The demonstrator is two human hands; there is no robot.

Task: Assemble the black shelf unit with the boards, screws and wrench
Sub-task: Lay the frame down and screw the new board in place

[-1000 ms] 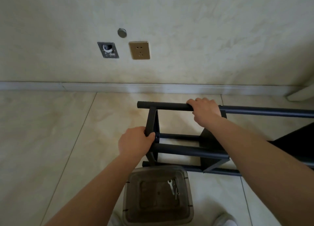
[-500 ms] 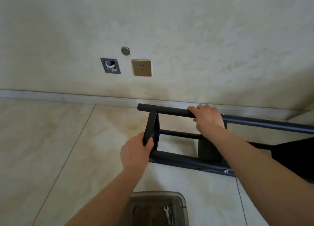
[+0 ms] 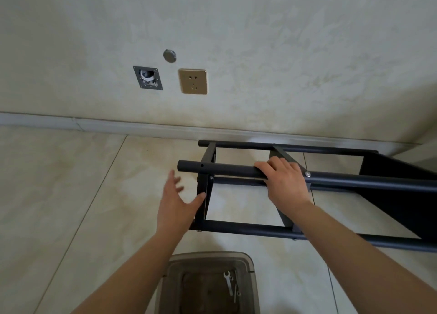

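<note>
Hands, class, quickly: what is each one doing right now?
Left hand: open, fingers spread, thumb at the shelf frame's end bracket.
Right hand: gripping the upper black tube.

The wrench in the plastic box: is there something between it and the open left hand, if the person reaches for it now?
Nothing visible covers the wrench. It lies in the open-topped plastic box with some small hardware beside it. The left hand is open by the shelf frame, beyond the box. Only bare floor lies between them.
</note>
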